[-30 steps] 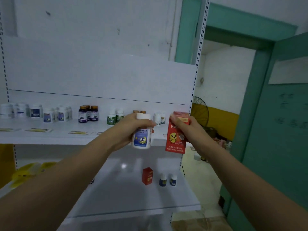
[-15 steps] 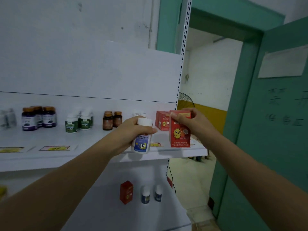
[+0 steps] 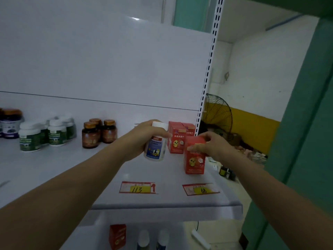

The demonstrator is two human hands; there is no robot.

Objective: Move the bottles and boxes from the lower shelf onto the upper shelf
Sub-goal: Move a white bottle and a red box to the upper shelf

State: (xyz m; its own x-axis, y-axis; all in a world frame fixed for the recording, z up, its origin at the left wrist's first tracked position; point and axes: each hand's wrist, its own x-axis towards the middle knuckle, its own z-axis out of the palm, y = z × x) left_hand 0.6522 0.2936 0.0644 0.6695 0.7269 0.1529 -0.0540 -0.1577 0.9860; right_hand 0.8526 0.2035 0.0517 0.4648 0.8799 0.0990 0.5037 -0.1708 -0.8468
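Observation:
My left hand point(image 3: 142, 138) grips a white bottle with a blue label point(image 3: 156, 147), held tilted just above the upper shelf point(image 3: 72, 168). My right hand point(image 3: 212, 146) holds the top of a red box point(image 3: 195, 160) that stands at the shelf's right end, in front of other red boxes point(image 3: 177, 139). On the lower shelf point(image 3: 86, 237) a red box point(image 3: 117, 236) and two small white-capped blue bottles point(image 3: 144, 239) point(image 3: 162, 238) stand near the front.
Brown bottles point(image 3: 98, 132), green-label white bottles point(image 3: 46, 133) and dark bottles point(image 3: 10, 123) line the back of the upper shelf. Price tags point(image 3: 137, 187) lie on its front. A perforated upright point(image 3: 207, 73), a fan point(image 3: 217, 114) and a green door point(image 3: 306, 141) are to the right.
Both hands moved forward over the upper shelf. The red box came down onto the shelf's right end. The bottle moved further in, beside the red boxes.

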